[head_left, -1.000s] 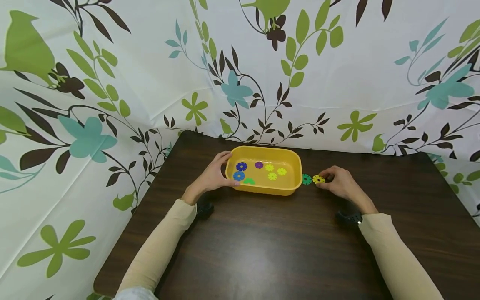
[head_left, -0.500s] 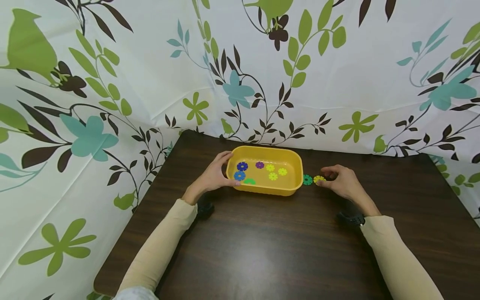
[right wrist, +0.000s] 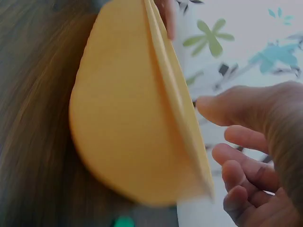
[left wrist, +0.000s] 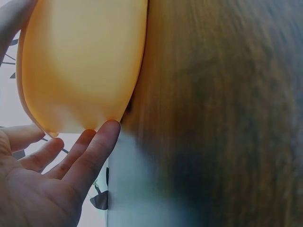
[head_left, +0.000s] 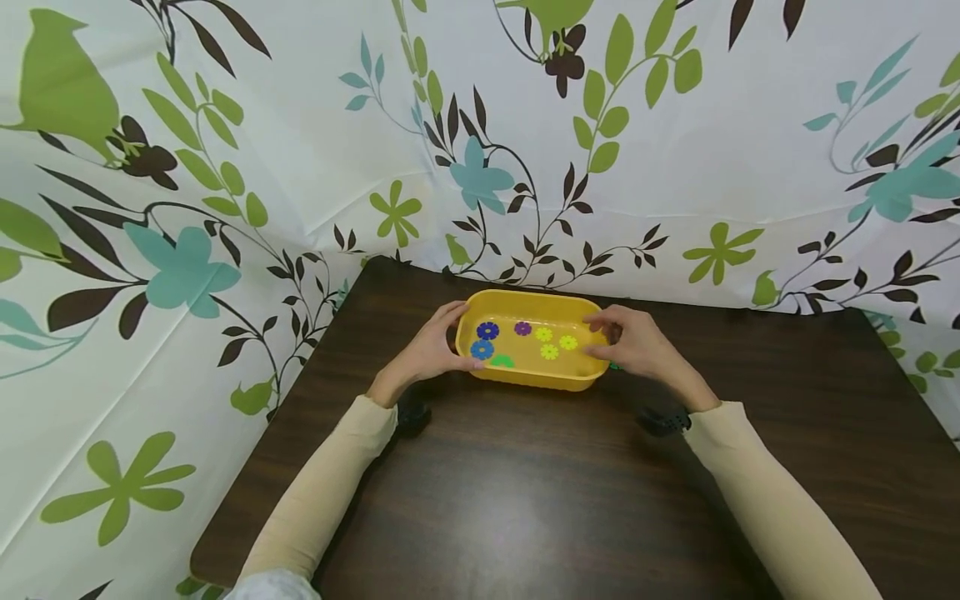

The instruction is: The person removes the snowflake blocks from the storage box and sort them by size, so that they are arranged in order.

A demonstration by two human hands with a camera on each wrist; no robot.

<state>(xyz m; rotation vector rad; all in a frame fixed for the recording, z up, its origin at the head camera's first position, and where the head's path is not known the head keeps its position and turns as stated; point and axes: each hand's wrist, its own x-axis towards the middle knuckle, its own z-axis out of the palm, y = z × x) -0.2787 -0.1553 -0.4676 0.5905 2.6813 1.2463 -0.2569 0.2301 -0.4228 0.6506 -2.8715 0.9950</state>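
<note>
My left hand (head_left: 433,346) grips the left end of a yellow plastic tub (head_left: 536,377), its thumb at the near rim. In the left wrist view its fingertips rest against the tub's end wall. Over the tub's right end hovers my right hand (head_left: 636,340), thumb and fingers apart with nothing between them, also in the right wrist view. Flower-shaped notched discs lie in the tub: a dark blue disc (head_left: 487,331), a lighter blue disc (head_left: 482,349), a purple disc (head_left: 522,328), a green disc (head_left: 502,361) and yellow discs (head_left: 550,352).
Outside the tub's right end, a teal-green disc (head_left: 615,366) shows only in part below the right hand. The dark wooden table (head_left: 480,500) extends toward the person. A leaf-patterned white curtain (head_left: 645,192) hangs along its back and left sides.
My right hand has let go of the yellow disc outside the tub and moved left, over the tub's right end. That disc is now out of sight behind the hand. The left hand keeps its hold.
</note>
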